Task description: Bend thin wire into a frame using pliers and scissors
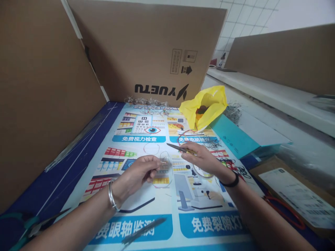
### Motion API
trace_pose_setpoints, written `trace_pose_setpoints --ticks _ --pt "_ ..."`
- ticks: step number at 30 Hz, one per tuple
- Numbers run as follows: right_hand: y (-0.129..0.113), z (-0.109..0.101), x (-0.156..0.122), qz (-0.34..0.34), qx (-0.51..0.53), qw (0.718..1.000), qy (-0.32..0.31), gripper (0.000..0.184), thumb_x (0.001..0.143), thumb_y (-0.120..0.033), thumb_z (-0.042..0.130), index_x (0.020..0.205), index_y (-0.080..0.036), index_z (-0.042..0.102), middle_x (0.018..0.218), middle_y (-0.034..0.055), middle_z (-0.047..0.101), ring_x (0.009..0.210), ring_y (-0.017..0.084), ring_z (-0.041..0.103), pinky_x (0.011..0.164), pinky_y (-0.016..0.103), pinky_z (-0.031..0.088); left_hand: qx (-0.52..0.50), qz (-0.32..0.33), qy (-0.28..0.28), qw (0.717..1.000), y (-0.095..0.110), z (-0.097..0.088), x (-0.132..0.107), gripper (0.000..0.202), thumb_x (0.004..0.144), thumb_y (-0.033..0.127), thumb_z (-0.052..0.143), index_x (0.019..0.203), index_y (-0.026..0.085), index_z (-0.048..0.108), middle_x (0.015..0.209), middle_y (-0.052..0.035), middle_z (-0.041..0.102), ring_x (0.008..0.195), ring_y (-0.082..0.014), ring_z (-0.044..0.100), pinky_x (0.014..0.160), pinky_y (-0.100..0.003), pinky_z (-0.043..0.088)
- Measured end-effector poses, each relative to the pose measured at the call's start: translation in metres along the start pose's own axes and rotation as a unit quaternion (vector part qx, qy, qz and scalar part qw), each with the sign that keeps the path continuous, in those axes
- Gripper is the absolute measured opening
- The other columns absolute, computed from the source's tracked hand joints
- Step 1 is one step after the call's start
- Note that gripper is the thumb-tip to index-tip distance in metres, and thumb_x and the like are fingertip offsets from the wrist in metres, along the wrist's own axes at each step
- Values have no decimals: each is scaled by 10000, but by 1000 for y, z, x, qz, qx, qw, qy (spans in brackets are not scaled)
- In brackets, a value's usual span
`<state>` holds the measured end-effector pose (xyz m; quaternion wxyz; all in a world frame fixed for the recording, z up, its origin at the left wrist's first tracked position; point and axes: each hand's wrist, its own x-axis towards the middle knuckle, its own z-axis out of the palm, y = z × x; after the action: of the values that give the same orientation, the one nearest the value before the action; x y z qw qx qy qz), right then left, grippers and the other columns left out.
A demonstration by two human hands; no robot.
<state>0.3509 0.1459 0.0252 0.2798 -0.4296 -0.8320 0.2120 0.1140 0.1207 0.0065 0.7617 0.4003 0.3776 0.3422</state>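
My left hand (145,168) is pinched shut on a thin wire, whose short pale end (163,162) sticks out past the fingertips. A fine wire loop (171,170) hangs to the right of those fingers, faint against the printed sheet. In my right hand (200,156) is a pair of small pointed scissors (176,147), dark at the blade and yellowish toward the grip. Their tip points left, a little above the left fingertips and apart from the wire. My right fingers hide most of the handles.
A printed poster sheet (172,195) covers the work surface. A yellow bag (213,101) stands behind my right hand, by a teal box (235,136). Tangled wire (149,103) lies along the cardboard wall (117,52). Green-handled scissors (28,223) lie front left; a labelled parcel (298,195) lies right.
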Motion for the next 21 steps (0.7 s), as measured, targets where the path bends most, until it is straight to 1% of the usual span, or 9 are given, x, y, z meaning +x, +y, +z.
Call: trace_pose_setpoints --ticks 2,4,6,9,12,15,21 --pt "4 -10 -1 -14 -14 1000 -24 259 847 -411 490 982 -211 584 913 34 606 850 177 556 737 313 431 11 3 -1 1000 1 -3 0 125 748 247 601 670 153 571 520 30 446 416 -49 333 395 -188 213" --pt "7 -15 -2 -30 -19 998 -46 258 850 -407 489 990 -211 580 937 38 604 861 173 556 741 306 431 22 1 2 1000 2 -4 1 123 740 248 611 671 154 568 508 36 441 410 -47 334 395 -188 213" --pt "8 -16 -2 -49 -24 996 -64 248 855 -403 483 968 -205 582 923 36 606 854 166 552 740 299 428 31 -5 4 999 3 -4 1 127 736 256 620 682 152 571 491 44 430 402 -43 328 394 -187 212" --pt "9 -11 -2 -67 -41 994 -78 269 852 -415 489 948 -183 583 874 43 611 824 164 544 735 300 420 39 -20 -3 999 4 -3 1 134 737 261 621 690 149 566 481 51 423 393 -38 311 384 -187 196" --pt "9 -4 -2 -60 -54 993 -84 302 847 -432 494 944 -162 586 863 62 611 809 169 542 719 298 420 41 -29 -14 999 5 -2 1 144 735 249 622 673 149 539 485 52 417 396 -36 303 376 -188 173" --pt "8 1 -2 -39 -60 993 -89 306 843 -436 498 938 -163 598 862 63 617 791 166 551 688 281 420 47 -33 -17 998 5 -2 1 147 744 245 610 674 148 524 483 54 411 396 -33 296 373 -187 164" --pt "7 3 -2 -11 -66 992 -104 305 858 -439 471 931 -184 621 886 49 647 805 164 573 688 266 410 54 -14 13 998 3 -4 2 129 767 252 580 720 148 521 498 55 423 404 -34 309 380 -174 197"
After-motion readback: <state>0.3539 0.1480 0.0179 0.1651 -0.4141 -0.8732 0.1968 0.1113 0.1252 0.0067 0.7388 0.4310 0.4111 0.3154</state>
